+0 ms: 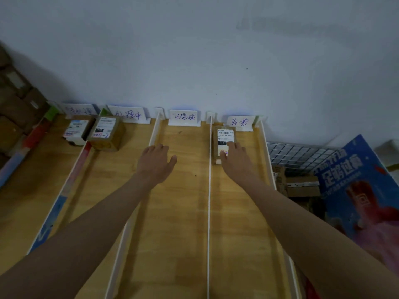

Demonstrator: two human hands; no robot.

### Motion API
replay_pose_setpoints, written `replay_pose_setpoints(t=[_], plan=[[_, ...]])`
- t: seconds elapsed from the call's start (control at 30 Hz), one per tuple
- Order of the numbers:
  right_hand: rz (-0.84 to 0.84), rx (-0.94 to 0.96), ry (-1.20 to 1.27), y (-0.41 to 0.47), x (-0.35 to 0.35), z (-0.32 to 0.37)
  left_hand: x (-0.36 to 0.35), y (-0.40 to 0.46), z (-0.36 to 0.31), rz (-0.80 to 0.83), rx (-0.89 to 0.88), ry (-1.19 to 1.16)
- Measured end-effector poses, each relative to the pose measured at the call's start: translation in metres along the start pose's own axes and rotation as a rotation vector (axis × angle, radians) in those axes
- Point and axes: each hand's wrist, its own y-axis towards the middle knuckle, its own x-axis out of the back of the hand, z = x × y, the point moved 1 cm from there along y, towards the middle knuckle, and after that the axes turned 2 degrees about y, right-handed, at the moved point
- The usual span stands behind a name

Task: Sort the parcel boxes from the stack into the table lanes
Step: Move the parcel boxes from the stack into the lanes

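At the far end of the right lane [237,212], the right hand [234,157] presses flat fingers on a brown box [224,138]. Left hand [154,161] hovers open over the next lane.

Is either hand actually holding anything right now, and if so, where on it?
Nothing is gripped. The right hand rests flat-fingered on the near end of the brown parcel's labelled top; the left hand holds nothing.

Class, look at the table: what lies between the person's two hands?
In the head view, bare wooden lane and a thin white divider separate the left hand from the right hand, which rests on a parcel.
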Motion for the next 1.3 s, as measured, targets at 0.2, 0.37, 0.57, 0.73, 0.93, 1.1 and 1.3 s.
replay_pose_setpoints(t=[0.2,0.37,0.57,0.73,0.93,1.1,1.3], plan=[[-0.038,0.132,-0.086,-0.065,0.002,0.082,0.03,-0.083,0.058,-0.063,0.024,-0.005],[-0.038,0.255,-0.098,-0.122,-0.013,0.152,0.041,-0.155,0.132,-0.087,0.102,-0.004],[-0.039,0.385,-0.11,-0.177,-0.038,0.242,0.056,-0.238,0.218,-0.12,0.23,-0.001],[-0.03,0.47,-0.112,-0.212,-0.06,0.312,0.067,-0.295,0.276,-0.16,0.314,0.011],[-0.014,0.568,-0.133,-0.238,-0.082,0.377,0.079,-0.34,0.332,-0.185,0.395,0.039],[0.02,0.623,-0.137,-0.235,-0.093,0.433,0.093,-0.351,0.378,-0.264,0.434,0.026],[0.016,0.656,-0.135,-0.203,-0.118,0.499,0.109,-0.329,0.438,-0.271,0.464,0.036]])
